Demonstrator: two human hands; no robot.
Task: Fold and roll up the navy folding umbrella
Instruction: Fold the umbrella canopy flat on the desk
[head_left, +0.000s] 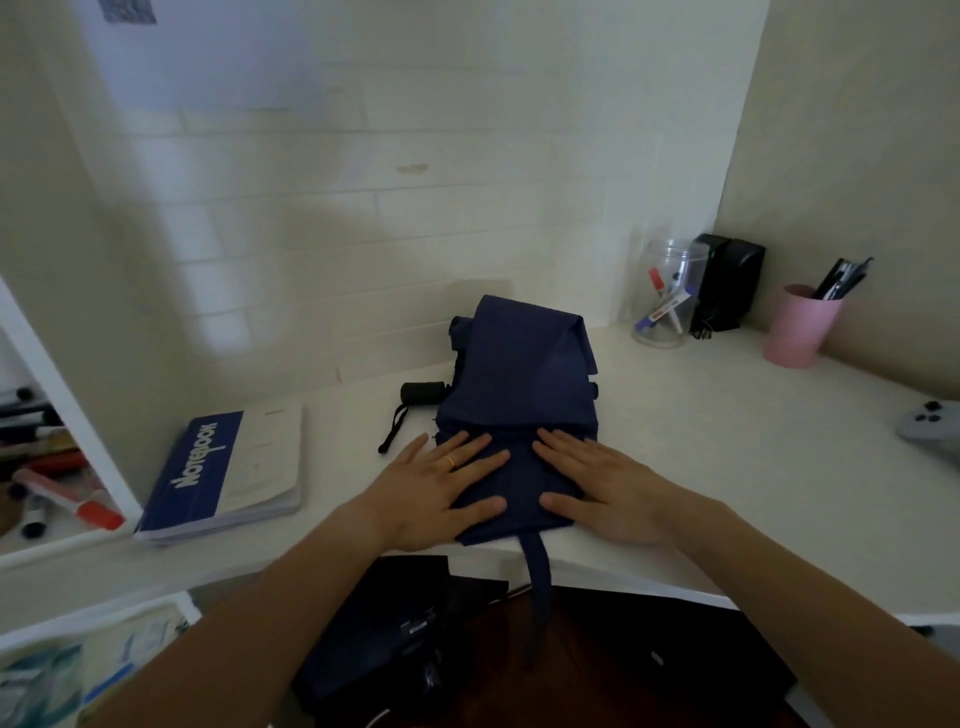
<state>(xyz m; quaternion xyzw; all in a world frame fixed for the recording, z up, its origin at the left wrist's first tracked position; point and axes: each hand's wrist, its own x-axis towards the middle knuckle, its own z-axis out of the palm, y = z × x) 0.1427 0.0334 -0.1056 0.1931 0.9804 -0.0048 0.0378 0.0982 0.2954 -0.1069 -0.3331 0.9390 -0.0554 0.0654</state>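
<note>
The navy folding umbrella (519, 374) lies on the white desk (727, 441), its cloth gathered into flat folds that rise toward the wall. Its black handle (423, 392) with a wrist loop sticks out on the left. A navy closing strap (540, 566) hangs over the desk's front edge. My left hand (441, 483) presses flat on the near left part of the cloth, fingers straight and spread. My right hand (597, 483) presses flat on the near right part, fingers straight too. The shaft and ribs are hidden under the cloth.
A blue notebook (228, 473) lies left of the umbrella. At the back right stand a clear jar of markers (665, 301), a black box (727, 280) and a pink cup of pens (800, 327). A grey controller (930, 423) sits at the right edge. Dark items lie below the desk.
</note>
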